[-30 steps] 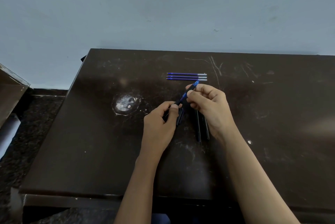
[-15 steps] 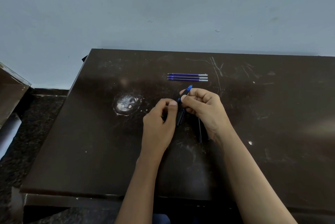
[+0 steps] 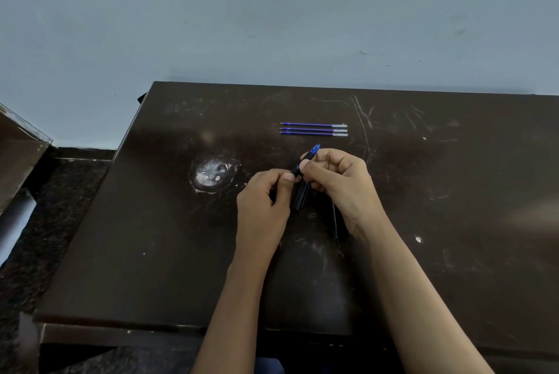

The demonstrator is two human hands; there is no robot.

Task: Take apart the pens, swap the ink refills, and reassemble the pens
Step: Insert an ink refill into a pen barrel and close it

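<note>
Both hands met over the middle of the dark desk [image 3: 453, 222]. The right hand [image 3: 338, 180] had its grip clamped on a pen [image 3: 308, 158], thumb and forefinger around the black barrel, with the blue end poking out toward one o'clock. The left hand [image 3: 266, 204] pinched the pen's lower end, toward seven o'clock; whether that grip was on the tip section or on a separate piece could not be told, since the fingers covered it.

Three blue refills [image 3: 313, 129] lay side by side at twelve o'clock from the hands, well apart from them and parallel to the desk's far edge. Dark pen parts [image 3: 302, 196] rested on the desk just under the hands, and a thin dark rod [image 3: 334, 219] lay at five o'clock, partly hidden by the right wrist.

The likely trouble was a small part slipping free as the pen came apart: a spring or tip would be hard to find against this dark, scuffed surface. The black parts under the hands could also be nudged or rolled away by a wrist. Mixing the removed refill with the three identical ones would spoil the swap.

No brand, label or writing was readable on the pen or refills.
</note>
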